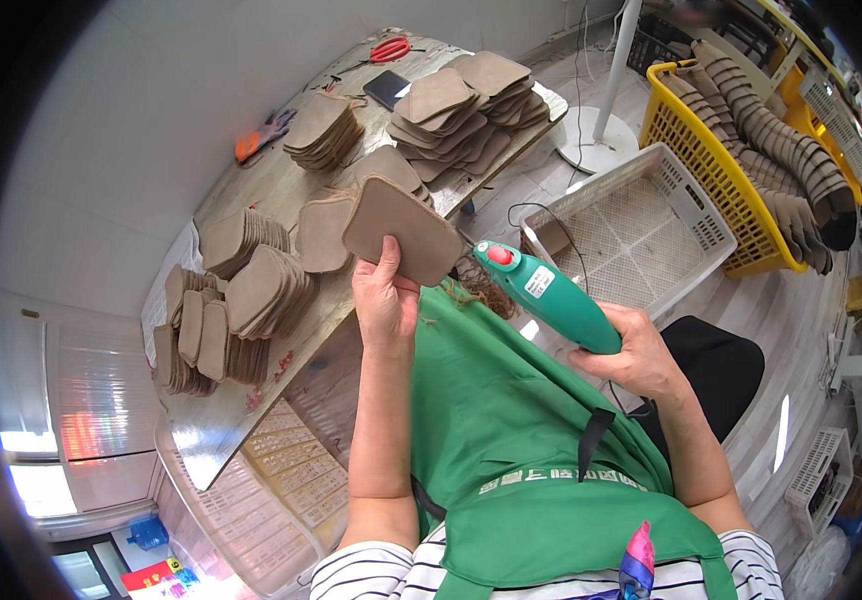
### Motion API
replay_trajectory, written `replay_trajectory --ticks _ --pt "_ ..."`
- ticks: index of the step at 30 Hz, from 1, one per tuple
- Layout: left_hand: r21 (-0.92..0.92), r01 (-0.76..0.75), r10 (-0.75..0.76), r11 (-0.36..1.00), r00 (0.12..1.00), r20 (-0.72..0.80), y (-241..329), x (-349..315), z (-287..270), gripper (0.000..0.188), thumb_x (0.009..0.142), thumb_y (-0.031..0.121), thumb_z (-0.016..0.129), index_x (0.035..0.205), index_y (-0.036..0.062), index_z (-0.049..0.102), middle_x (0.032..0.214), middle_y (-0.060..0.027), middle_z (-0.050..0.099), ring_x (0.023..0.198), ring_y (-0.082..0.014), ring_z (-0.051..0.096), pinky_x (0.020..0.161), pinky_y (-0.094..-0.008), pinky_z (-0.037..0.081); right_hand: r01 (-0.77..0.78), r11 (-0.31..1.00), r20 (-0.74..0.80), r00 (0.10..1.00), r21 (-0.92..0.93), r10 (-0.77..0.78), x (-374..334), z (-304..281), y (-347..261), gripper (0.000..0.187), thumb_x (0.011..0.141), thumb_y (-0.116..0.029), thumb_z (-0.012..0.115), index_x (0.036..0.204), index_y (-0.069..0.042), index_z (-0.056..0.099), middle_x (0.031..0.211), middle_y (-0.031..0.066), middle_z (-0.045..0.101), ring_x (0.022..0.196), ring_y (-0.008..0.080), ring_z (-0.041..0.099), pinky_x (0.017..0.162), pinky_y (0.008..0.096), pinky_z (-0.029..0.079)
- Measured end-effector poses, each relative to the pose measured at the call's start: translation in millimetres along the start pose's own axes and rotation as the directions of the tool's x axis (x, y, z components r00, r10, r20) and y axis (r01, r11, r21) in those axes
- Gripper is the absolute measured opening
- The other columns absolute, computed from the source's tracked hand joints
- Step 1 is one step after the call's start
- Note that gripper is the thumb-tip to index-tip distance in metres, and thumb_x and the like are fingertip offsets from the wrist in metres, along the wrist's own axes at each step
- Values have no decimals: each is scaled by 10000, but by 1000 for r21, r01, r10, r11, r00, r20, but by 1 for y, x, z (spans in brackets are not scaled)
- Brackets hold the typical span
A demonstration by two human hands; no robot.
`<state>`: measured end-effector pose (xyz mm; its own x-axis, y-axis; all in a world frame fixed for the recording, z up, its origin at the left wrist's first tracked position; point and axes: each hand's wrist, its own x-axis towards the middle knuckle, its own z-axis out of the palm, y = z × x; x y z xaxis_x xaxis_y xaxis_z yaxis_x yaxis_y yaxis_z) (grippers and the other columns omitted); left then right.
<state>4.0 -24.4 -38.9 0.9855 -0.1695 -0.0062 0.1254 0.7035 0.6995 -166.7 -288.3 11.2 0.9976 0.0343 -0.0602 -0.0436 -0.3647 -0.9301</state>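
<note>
My left hand (387, 300) grips a brown fabric pad (413, 222) with rounded corners, thumb on its face and the other fingers behind it. In my right hand (641, 352) is a green handheld electric tool (549, 295) with a red button, its nose toward the pad's right edge. The tool's thin tip appears close to that edge; I cannot tell whether they touch. Behind the held pad, similar pads (325, 235) lie on the table (336, 300). Loose fibres (466, 292) show on the green apron (471, 360) below the tool.
Pad stacks (271, 295) line the table, along with red-handled scissors (389, 50), a phone (387, 89) and a glove (269, 135). To the right stand a white crate (696, 195), a yellow basket (686, 135) of stacked brown pieces, a pole base (591, 150) and a black seat (716, 370). A cord (576, 240) trails nearby.
</note>
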Motion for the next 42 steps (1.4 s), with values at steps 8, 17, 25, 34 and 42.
replay_trajectory --ticks 8,17,25,34,42 --pt "78 -3 1 997 1000 27 -22 -13 5 271 989 129 668 1232 17 619 1224 -90 688 1114 -200 663 950 -371 562 -35 994 -5 999 104 36 2 -2 -8 283 744 -144 757 958 16 664 825 101 613 762 204 593 731 336 484" --pt "231 41 -73 972 989 130 -29 -25 5 339 990 104 655 1302 -7 583 1267 -116 677 1153 -222 652 997 -379 521 -37 993 -21 999 115 39 7 -9 -9 235 771 -108 754 942 18 655 803 66 588 740 165 561 697 316 465" --pt "637 0 -180 771 959 217 7 -14 3 319 979 105 659 1272 -3 598 1200 -72 693 1073 -140 641 967 -309 493 25 999 16 1000 36 -25 6 -29 -8 267 737 -122 768 932 20 656 811 70 599 723 166 564 672 313 465" --pt "778 58 -353 625 910 215 46 -5 12 289 951 -18 610 1240 -14 589 1127 -46 688 1027 -112 624 921 -295 512 62 991 105 993 -123 -49 7 -52 -17 254 711 -118 754 904 20 664 773 88 611 688 194 587 642 333 482" --pt "873 41 -510 487 825 245 52 -5 18 307 939 -22 624 1242 -17 573 1099 -37 675 997 -107 597 925 -304 501 146 968 128 984 -205 -122 12 -48 -21 244 680 -137 743 849 13 649 749 116 594 660 264 578 626 357 471"
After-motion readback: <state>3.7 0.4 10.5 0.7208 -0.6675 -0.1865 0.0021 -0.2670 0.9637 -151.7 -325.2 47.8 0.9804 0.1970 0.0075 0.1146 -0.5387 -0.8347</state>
